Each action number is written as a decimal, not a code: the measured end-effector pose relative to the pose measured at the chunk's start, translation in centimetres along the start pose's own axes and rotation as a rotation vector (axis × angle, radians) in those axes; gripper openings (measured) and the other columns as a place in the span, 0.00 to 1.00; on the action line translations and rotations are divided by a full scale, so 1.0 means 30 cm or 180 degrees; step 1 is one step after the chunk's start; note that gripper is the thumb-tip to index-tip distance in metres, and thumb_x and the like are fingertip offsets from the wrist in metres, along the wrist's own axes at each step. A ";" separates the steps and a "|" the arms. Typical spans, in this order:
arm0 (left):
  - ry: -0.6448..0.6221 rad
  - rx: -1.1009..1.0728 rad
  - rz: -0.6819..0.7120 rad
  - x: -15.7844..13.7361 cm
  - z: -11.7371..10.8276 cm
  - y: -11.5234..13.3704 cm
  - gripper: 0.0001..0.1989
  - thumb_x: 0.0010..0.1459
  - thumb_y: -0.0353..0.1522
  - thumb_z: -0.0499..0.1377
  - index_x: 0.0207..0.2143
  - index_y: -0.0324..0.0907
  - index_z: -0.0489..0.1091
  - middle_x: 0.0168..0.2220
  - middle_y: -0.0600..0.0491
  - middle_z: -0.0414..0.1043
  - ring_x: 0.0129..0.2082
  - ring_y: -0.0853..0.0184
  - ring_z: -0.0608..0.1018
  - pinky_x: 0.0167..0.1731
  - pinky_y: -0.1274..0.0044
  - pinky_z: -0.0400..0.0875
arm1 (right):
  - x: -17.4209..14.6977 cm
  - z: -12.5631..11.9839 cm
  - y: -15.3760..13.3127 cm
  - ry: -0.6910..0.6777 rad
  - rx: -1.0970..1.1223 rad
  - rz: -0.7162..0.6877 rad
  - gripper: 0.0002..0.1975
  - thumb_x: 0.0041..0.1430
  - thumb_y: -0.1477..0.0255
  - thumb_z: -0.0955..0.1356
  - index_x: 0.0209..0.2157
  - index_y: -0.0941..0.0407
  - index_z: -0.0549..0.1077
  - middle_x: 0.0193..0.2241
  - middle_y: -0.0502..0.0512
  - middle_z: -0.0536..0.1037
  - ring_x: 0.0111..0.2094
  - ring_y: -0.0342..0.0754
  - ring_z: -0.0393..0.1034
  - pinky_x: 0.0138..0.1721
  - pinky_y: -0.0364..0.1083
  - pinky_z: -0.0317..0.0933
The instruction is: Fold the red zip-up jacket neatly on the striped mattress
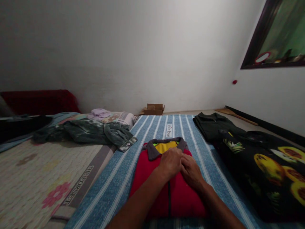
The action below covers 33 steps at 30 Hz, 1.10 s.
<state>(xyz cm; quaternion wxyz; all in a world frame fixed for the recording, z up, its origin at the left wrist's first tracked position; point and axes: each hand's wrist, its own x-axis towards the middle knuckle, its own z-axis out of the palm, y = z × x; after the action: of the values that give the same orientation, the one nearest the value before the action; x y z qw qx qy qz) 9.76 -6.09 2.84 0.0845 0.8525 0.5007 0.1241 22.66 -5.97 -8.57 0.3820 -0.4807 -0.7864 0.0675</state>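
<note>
A red jacket (pixel 152 190) with a grey collar, yellow inner lining and a dark zip line down its front lies folded, collar away from me, on the blue striped cloth (pixel 124 181). My left hand (pixel 170 161) is closed at the right side of the collar, near the top of the zip. Right beside it, my right hand (pixel 190 168) has its fingers curled and pinched at the same spot. The two hands touch, and they hide the bit of collar and zip between their fingertips.
Dark folded clothing (pixel 214 124) and a black fruit-print garment (pixel 257 165) lie at right. On a patterned bedspread (pixel 35 168) at left rest a grey-green denim garment (pixel 90 132) and a lilac cloth (pixel 98 113). A cardboard box (pixel 153 109) stands by the wall.
</note>
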 end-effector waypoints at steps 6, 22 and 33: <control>-0.0091 0.0422 0.0094 0.060 0.098 -0.093 0.12 0.60 0.26 0.47 0.35 0.37 0.71 0.36 0.45 0.74 0.39 0.61 0.75 0.40 0.72 0.68 | 0.031 -0.047 -0.022 -0.0056 0.0486 0.0121 0.12 0.58 0.73 0.62 0.40 0.53 0.75 0.44 0.55 0.75 0.47 0.50 0.67 0.51 0.50 0.58; 0.0811 0.0072 0.0340 0.035 0.164 -0.151 0.08 0.57 0.24 0.50 0.30 0.40 0.68 0.38 0.49 0.73 0.40 0.61 0.74 0.42 0.68 0.69 | 0.271 0.020 0.231 0.0614 0.1407 0.1747 0.22 0.43 0.76 0.63 0.42 0.58 0.75 0.31 0.53 0.80 0.31 0.49 0.74 0.32 0.44 0.66; 0.1108 0.0108 0.0613 0.035 0.201 -0.184 0.10 0.57 0.24 0.49 0.31 0.42 0.69 0.39 0.48 0.75 0.39 0.60 0.76 0.40 0.66 0.72 | 0.278 0.037 0.246 0.0629 0.2114 0.2016 0.10 0.41 0.72 0.64 0.26 0.59 0.76 0.25 0.52 0.77 0.31 0.50 0.72 0.31 0.44 0.64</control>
<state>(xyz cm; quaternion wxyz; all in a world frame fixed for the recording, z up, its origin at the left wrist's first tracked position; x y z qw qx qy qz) 7.44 -2.64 -4.26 -0.0300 0.8634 0.4259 0.2687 25.08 4.98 -8.37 0.5488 -0.5529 -0.4967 0.3827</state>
